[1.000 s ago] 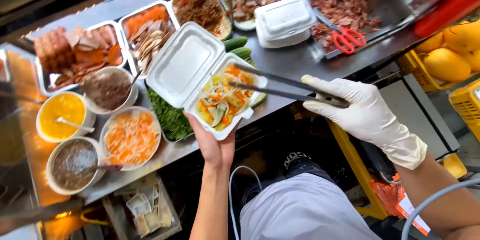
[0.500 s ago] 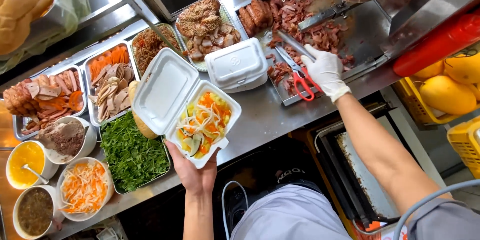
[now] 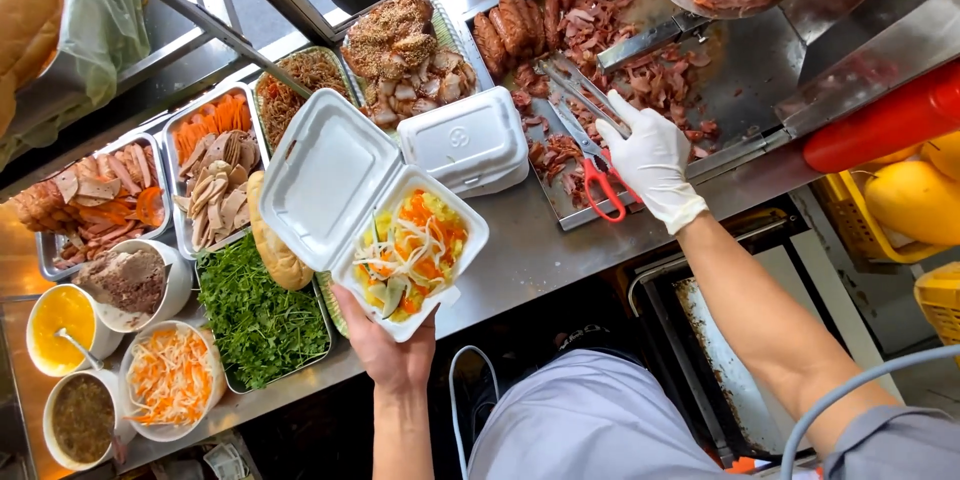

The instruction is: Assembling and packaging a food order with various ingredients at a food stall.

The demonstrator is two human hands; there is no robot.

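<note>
Nearest the viewer, the person's bare left hand [image 3: 392, 352] cups the underside of an open white foam box [image 3: 372, 210], fingers spread and curled up around its near corner. The box is held above the front edge of a steel desk [image 3: 520, 250]. Its lower half holds shredded vegetables [image 3: 410, 252] in yellow, orange, white and green; the hinged lid stands open, tilted back to the left. The box looks very light, thin and easily dented or cracked, so a flat palm under the filled half seems the safest hold.

Further off, to the right, the right hand [image 3: 650, 162], in a white glove, is closed around metal tongs [image 3: 578, 98], whose tips reach into chopped grilled meat [image 3: 640, 60] on a steel tray [image 3: 760, 70]. Red-handled scissors [image 3: 600, 180] lie just under that hand. A closed foam box [image 3: 470, 145] sits behind the open one. To the left are green herbs [image 3: 255, 315], a bread roll [image 3: 272, 245] and trays of sliced meats [image 3: 215, 185].
</note>
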